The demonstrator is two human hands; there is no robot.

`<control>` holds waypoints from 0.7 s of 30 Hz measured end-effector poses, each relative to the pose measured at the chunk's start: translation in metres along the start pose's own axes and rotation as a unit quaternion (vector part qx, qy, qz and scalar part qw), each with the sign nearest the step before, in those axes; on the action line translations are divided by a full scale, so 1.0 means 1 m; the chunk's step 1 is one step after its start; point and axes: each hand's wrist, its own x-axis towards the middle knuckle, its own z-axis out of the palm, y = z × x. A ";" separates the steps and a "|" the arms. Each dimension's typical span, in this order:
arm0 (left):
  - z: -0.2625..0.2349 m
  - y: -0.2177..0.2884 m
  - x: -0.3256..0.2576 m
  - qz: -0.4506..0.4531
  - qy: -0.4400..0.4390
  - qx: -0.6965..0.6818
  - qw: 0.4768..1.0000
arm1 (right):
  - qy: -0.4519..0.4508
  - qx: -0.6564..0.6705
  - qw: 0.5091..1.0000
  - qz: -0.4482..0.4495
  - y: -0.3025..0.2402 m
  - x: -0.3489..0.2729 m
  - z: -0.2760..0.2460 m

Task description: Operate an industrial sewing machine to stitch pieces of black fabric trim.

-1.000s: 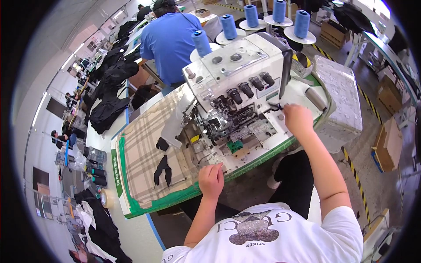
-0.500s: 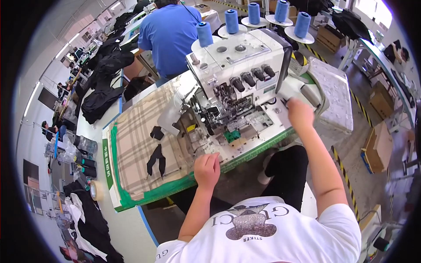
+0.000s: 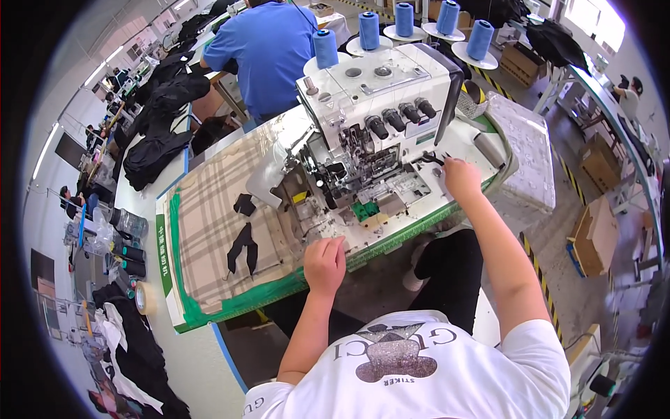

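Note:
I sit at a white overlock sewing machine [image 3: 377, 105] with several blue thread cones [image 3: 405, 17] behind it. My left hand [image 3: 324, 264] rests with curled fingers on the front edge of the white machine table [image 3: 230, 304], holding nothing. My right hand [image 3: 460, 176] is at the machine's right side, its fingertips pinched on a small dark tool [image 3: 433, 159] that points at the machine. Left of the machine lies a beige plaid cloth [image 3: 202, 209] with two black fabric pieces [image 3: 242, 246] on it.
A person in a blue shirt [image 3: 269, 49] works at the bench ahead. Black garments [image 3: 164, 140] are piled at the far left. A tape roll [image 3: 145, 298] and bottles [image 3: 129, 223] stand left of my table. A grey padded bundle [image 3: 527, 153] and a cardboard box [image 3: 593, 237] are on the right.
My head has leaned in a little, so everything looks closer. Both hands stay where they were, the right one still pinching the dark tool at the machine's side.

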 end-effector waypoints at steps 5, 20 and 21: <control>-0.001 -0.001 -0.001 0.003 0.011 -0.001 1.000 | -0.047 -0.017 0.987 -0.150 -0.012 -0.035 -0.006; 0.001 0.001 0.004 0.003 0.022 0.008 1.000 | 0.022 0.043 0.997 0.057 0.009 -0.061 -0.009; -0.001 -0.001 -0.001 0.001 0.017 0.009 1.000 | 0.074 0.065 0.993 0.057 0.001 -0.062 -0.021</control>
